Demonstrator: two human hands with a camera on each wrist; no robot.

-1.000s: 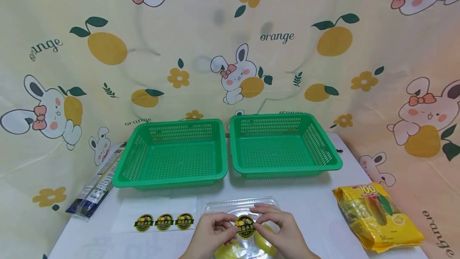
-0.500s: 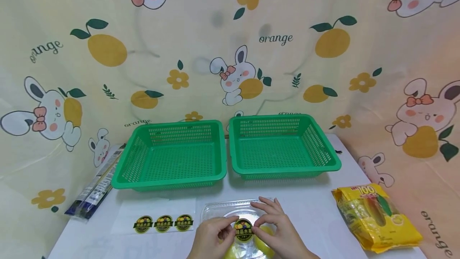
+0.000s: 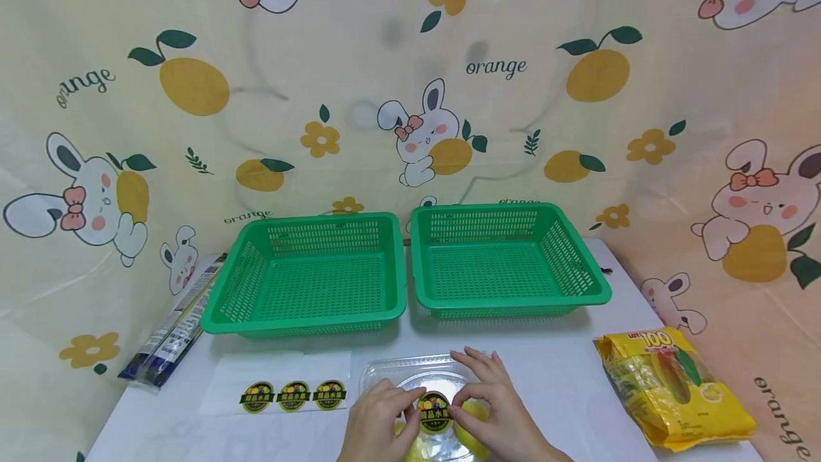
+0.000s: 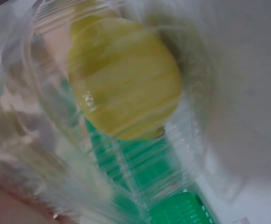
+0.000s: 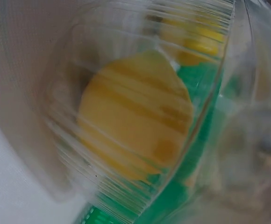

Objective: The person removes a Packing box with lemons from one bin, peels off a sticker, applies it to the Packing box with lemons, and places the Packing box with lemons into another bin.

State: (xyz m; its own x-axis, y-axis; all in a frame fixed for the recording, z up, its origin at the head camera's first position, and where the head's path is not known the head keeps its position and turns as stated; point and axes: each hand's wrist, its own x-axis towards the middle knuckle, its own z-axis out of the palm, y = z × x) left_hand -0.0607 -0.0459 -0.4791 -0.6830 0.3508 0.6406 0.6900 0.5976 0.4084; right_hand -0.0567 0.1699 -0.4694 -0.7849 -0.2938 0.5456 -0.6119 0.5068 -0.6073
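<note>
A round black-and-gold sticker with a fruit picture lies over the lid of a clear plastic clamshell box at the front of the table. My left hand pinches its left edge between thumb and forefinger. On the opposite edge, my right hand does the same, its other fingers raised and spread. Yellow lemons show inside the box, partly hidden by the hands. Through the ribbed plastic wall, one lemon fills the left wrist view and another lemon the right wrist view.
Two green baskets, left and right, stand side by side behind the box. Several matching stickers sit on a white backing sheet to the left. Dark plastic packaging lies far left, a yellow bag far right.
The sticker has shifted slightly, staying over the lid between both hands. My left hand has moved a little right, and my right hand's upper fingers have lifted and spread.
</note>
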